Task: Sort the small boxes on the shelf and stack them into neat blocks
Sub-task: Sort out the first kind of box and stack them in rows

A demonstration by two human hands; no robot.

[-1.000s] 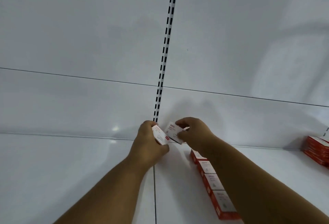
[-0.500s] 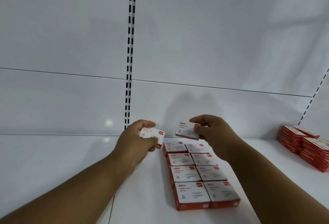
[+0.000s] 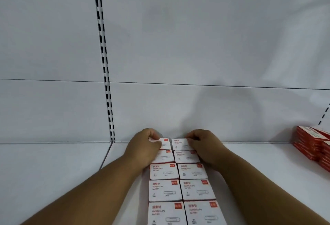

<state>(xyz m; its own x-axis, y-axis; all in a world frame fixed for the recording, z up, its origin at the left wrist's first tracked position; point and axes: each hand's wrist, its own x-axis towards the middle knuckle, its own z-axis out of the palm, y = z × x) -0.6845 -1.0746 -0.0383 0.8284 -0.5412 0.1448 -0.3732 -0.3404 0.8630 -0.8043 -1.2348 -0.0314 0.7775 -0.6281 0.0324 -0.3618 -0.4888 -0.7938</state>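
Small white boxes with red sides and paper-clip labels lie in two neat columns (image 3: 180, 190) on the white shelf (image 3: 53, 171), running from the back wall toward me. My left hand (image 3: 144, 148) grips the rearmost box of the left column (image 3: 165, 143). My right hand (image 3: 205, 146) grips the rearmost box of the right column (image 3: 180, 145). Both boxes sit level with the rows, close to the back wall. Fingers cover the boxes' far and outer edges.
A stack of the same red-and-white boxes (image 3: 314, 144) stands at the far right of the shelf. A slotted black-and-white upright (image 3: 105, 74) runs up the back wall left of the hands. A shelf seam (image 3: 106, 155) lies beside the left forearm.
Both hands moved down and toward the back of the two columns, bringing the boxes they held in the air down in line with the rows. The view shifted right and lower.
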